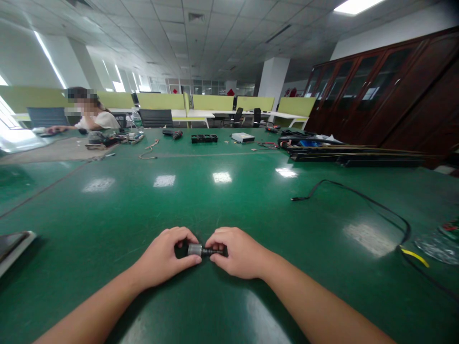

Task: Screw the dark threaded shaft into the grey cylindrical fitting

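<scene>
A small grey metal cylinder with a dark, ridged shaft (pixel 195 249) lies lengthwise between my two hands, low over the green table. My left hand (pixel 165 255) curls around the thick grey end, thumb in front and fingertips behind. On the other side, my right hand (pixel 238 251) pinches the thin dark shaft between thumb and fingers. The tip of the shaft is partly hidden inside my right hand. Whether the piece touches the tabletop, I cannot tell.
The glossy green table (pixel 215 205) spans the view. A black cable (pixel 362 196) curves along the right, near a clear plastic bag (pixel 437 247). A flat tablet-like object (pixel 14 246) is at left. Farther back are a drill (pixel 172 134), a white box (pixel 243 138) and a seated person (pixel 95 117).
</scene>
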A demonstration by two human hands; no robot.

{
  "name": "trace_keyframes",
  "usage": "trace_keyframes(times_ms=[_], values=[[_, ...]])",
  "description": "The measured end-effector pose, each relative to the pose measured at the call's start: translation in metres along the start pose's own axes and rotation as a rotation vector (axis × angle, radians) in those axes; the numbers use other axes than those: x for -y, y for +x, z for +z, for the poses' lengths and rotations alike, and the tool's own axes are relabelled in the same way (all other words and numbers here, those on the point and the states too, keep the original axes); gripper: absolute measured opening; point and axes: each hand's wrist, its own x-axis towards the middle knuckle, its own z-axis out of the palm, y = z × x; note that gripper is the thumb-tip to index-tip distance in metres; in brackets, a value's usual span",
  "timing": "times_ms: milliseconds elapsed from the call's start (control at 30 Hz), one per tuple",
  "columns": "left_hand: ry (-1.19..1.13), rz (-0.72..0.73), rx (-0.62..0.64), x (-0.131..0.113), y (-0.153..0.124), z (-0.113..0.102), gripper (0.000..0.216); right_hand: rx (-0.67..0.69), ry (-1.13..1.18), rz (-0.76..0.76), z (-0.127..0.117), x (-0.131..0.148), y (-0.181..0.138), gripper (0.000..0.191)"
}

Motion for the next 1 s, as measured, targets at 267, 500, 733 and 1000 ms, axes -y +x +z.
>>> trace_keyframes(times_ms=[267,500,733,1000], values=[[0.002,0.013,-0.002,-0.003,0.0002,-0.0015,0.025,0.003,-0.053,-0.003,0.0002,0.0044,0.0002,0.02],[0.012,0.024,-0.002,-0.0018,0.0003,-0.0014,0.026,-0.026,-0.06,-0.006,0.0041,0.0037,0.0024,0.016],[0.018,0.011,0.019,-0.0004,-0.0001,-0.0016,0.026,-0.026,-0.087,-0.009,0.0034,-0.0002,0.0029,0.011],[0.012,0.015,0.016,-0.002,-0.0001,-0.0022,0.026,-0.002,-0.094,0.019,-0.0032,0.0008,0.0021,0.009]])
